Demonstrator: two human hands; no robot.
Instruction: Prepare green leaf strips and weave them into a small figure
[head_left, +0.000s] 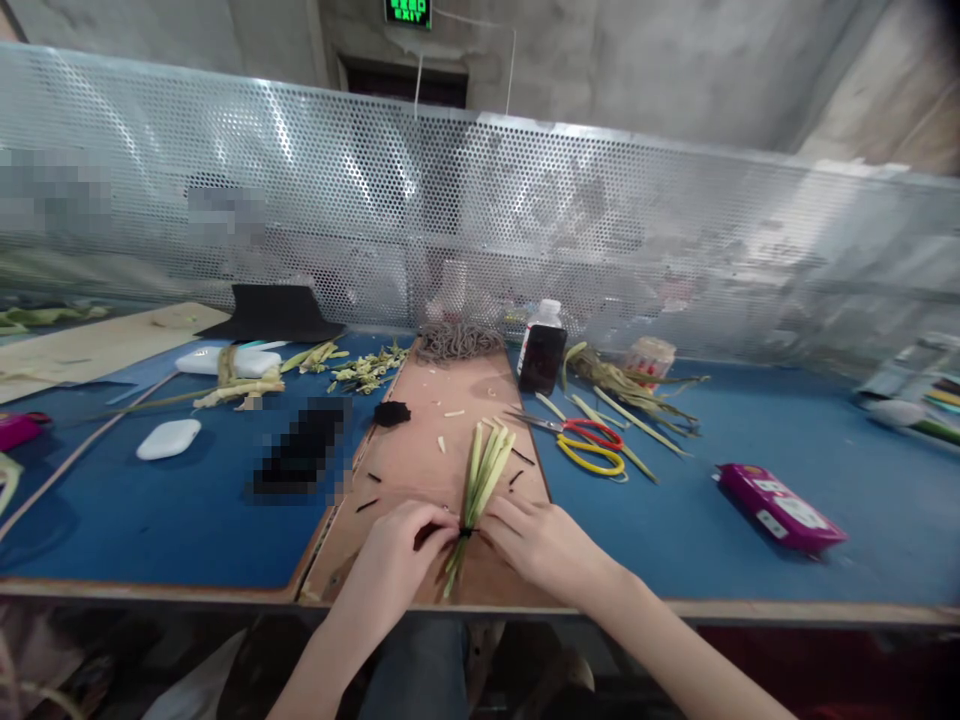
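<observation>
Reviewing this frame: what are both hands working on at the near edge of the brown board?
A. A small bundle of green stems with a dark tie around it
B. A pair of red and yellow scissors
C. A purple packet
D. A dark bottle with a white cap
A: the left hand and right hand meet at the bundle of green stems, pinching a dark tie around it; the scissors lie apart on the blue table.

My left hand (pixel 394 560) and right hand (pixel 536 545) pinch a black tie (pixel 466 532) around a bundle of green stalks (pixel 480 490) on the brown board (pixel 420 450). Scissors (pixel 581 432) with red and yellow handles lie just right of the board, near a dark bottle (pixel 541 350).
</observation>
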